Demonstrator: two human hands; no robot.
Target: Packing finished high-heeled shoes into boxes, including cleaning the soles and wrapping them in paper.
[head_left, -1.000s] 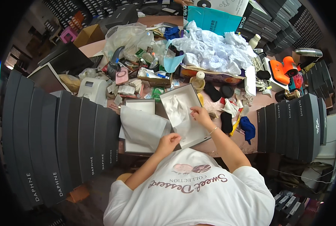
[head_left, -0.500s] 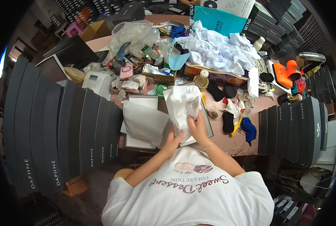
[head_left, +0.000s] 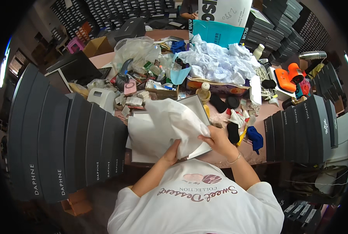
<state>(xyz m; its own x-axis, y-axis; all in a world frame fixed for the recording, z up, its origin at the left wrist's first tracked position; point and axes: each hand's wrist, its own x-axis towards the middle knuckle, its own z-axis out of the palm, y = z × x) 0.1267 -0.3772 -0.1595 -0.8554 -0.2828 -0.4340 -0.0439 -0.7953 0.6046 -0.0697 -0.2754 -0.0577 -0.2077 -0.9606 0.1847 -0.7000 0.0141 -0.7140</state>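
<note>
A thin white sheet (head_left: 180,121), soft paper or cloth, is stretched between my hands above the table. My left hand (head_left: 171,152) pinches its lower edge, while my right hand (head_left: 218,139) grips the right edge, higher up. Under the sheet lies an open shoe box (head_left: 143,156) with a white inside. More white paper (head_left: 143,130) covers much of it. A grey-edged box lid or second box part (head_left: 199,104) sits to the right, mostly behind the sheet. Whatever is inside the box is hidden.
Tall stacks of dark shoe boxes flank me at left (head_left: 78,136) and right (head_left: 295,132). Crumpled white paper (head_left: 220,58) heaps at the back. A pump bottle (head_left: 204,93), black pads (head_left: 233,132) and blue cloth (head_left: 255,138) lie right. A person's hand (head_left: 194,15) shows far back.
The bunched white sheet is now spread wider and swung left over the box. My right hand has moved right and down, away from my left hand, which has shifted slightly left and down.
</note>
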